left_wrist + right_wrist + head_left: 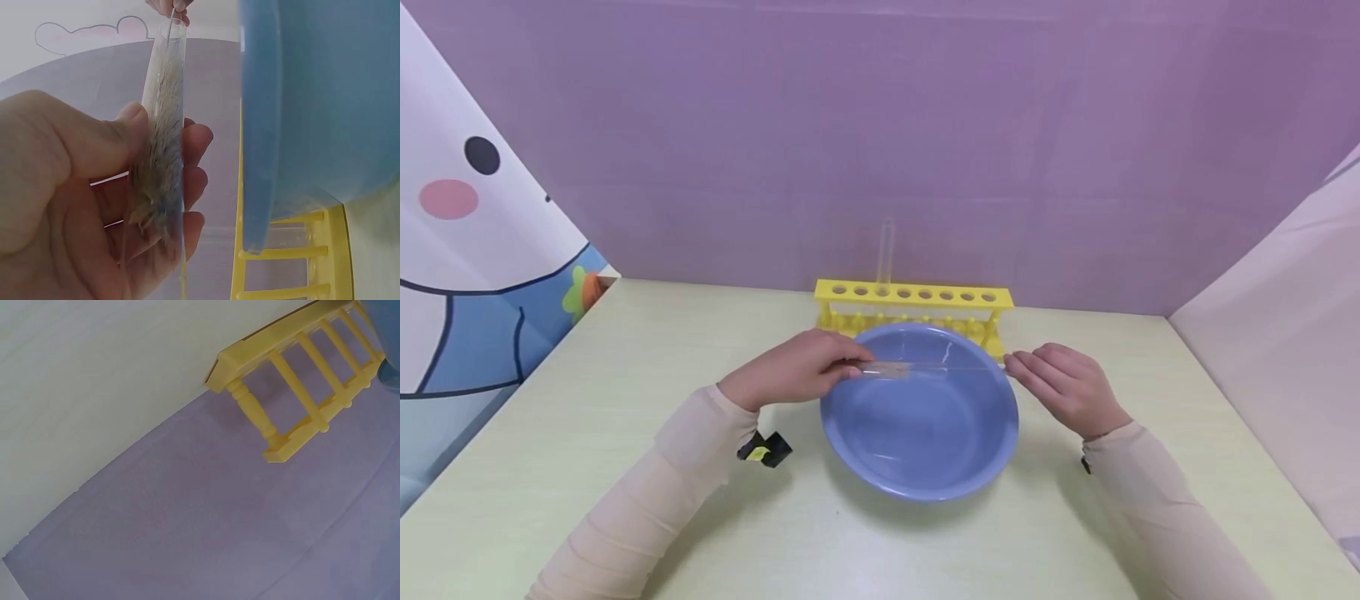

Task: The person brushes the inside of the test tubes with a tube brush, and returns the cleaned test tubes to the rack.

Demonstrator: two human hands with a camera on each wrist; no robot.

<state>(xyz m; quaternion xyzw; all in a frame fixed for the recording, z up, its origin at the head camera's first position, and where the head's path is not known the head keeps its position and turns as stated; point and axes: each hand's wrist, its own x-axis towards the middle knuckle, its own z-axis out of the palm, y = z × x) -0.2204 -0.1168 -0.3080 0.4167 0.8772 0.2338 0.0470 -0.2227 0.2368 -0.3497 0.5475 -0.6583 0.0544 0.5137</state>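
My left hand (pixel 805 367) grips a clear test tube (pixel 182 215) between thumb and fingers, holding it sideways over the blue basin (pixel 917 433). Inside that tube sits a test tube brush (pixel 164 109), its pale and dark bristles reaching well down toward the closed end. The brush's thin wire handle (pixel 966 367) runs out of the tube's mouth to the right. Fingertips of my right hand (pixel 1063 387) pinch the far end of this wire, beside the basin's right rim. In the right wrist view neither hand appears.
Behind the basin stands a yellow test tube rack (pixel 913 293) with a row of holes. Another clear test tube (pixel 886 250) is upright in it. A purple cloth backdrop (pixel 880 150) hangs along the rear edge of the light table (pixel 700 333).
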